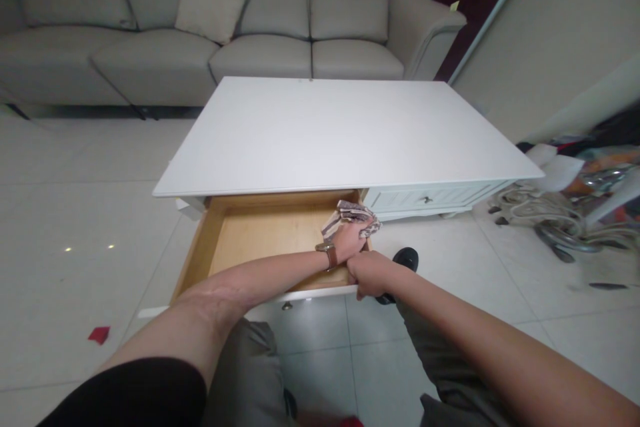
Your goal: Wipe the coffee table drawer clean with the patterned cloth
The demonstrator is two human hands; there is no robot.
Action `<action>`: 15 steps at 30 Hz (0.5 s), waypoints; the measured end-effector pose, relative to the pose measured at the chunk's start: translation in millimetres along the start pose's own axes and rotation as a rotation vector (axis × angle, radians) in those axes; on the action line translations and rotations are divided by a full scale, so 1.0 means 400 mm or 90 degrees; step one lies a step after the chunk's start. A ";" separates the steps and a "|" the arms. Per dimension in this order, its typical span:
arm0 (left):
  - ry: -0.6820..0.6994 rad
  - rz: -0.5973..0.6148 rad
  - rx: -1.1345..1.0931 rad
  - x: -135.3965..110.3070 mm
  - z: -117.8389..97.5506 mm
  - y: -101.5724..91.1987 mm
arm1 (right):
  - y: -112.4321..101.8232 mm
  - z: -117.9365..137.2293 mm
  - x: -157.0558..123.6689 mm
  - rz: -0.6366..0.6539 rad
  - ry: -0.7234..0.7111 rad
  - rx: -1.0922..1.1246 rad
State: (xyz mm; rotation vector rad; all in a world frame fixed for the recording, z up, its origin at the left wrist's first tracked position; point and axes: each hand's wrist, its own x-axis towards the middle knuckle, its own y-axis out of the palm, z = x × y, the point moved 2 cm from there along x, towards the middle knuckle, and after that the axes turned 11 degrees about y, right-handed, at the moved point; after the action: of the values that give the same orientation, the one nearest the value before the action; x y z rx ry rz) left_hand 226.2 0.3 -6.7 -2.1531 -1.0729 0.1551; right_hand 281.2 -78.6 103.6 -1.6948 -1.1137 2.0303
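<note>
A white coffee table (325,133) stands in front of me with its left wooden drawer (260,230) pulled out. My left hand (349,238), with a brown watch on the wrist, is closed on a crumpled patterned cloth (350,215) at the drawer's right inner side. My right hand (367,275) is closed over the drawer's front right corner. The drawer's wooden floor is bare where it shows.
A second, shut drawer (430,199) sits to the right. A grey sofa (215,27) with a cushion stands behind the table. Cables and clutter (565,207) lie on the tiled floor at right. A small red scrap (99,334) lies on the floor at left.
</note>
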 end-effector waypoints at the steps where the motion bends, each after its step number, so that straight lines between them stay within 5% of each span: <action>1: 0.000 0.000 -0.004 -0.006 -0.002 0.003 | -0.002 -0.001 0.000 0.004 -0.004 -0.001; 8: -0.072 -0.074 -0.035 0.069 0.028 -0.029 | -0.014 -0.005 -0.006 -0.004 0.027 -0.013; 15: -0.112 -0.046 0.048 0.172 0.074 -0.077 | 0.080 0.121 -0.045 -0.133 0.111 -0.082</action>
State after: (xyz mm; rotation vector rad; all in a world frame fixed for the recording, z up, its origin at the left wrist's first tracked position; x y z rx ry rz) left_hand 238.8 79.6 5.0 -2.0591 -1.2234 0.3505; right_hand 250.0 -129.9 95.2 -1.6974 -1.3232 1.6850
